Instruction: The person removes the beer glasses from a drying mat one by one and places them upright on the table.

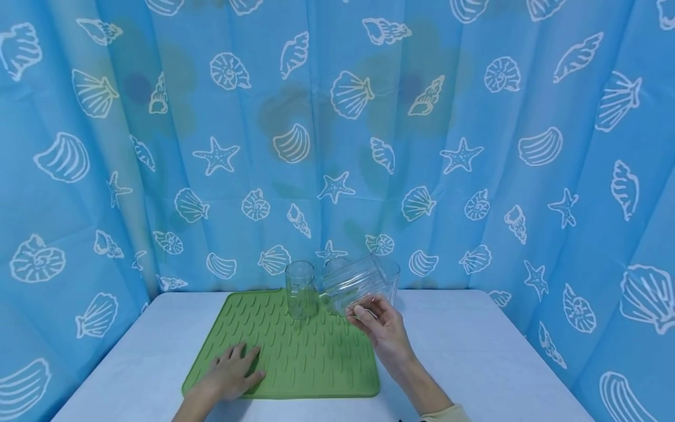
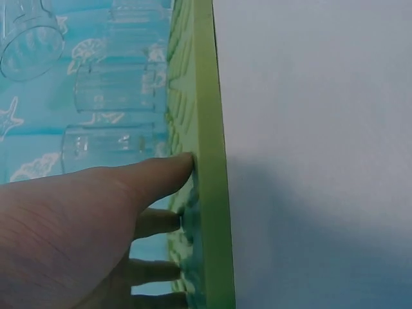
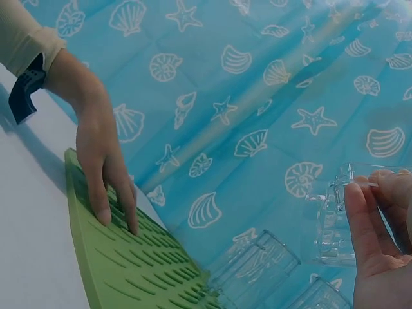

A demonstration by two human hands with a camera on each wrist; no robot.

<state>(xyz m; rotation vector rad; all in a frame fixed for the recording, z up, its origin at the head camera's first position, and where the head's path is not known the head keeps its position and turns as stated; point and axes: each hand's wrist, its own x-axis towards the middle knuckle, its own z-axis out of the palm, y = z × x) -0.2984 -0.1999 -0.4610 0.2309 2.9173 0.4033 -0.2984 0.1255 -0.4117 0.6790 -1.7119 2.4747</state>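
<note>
My right hand pinches a clear drinking glass between thumb and fingers and holds it tilted on its side above the green ridged mat. In the right wrist view, the fingertips meet at the side of this glass; whether they grip a handle there I cannot tell. Palm down, my left hand rests with spread fingers on the mat's front left part. An upright clear glass stands toward the back of the mat. Two more glasses stand behind the held one, partly hidden by it: one in the middle, one to the right.
A white table carries the mat and reaches out on both sides of it. Behind and beside the table hangs a blue curtain with white shell and starfish prints. A dark strap circles the left wrist.
</note>
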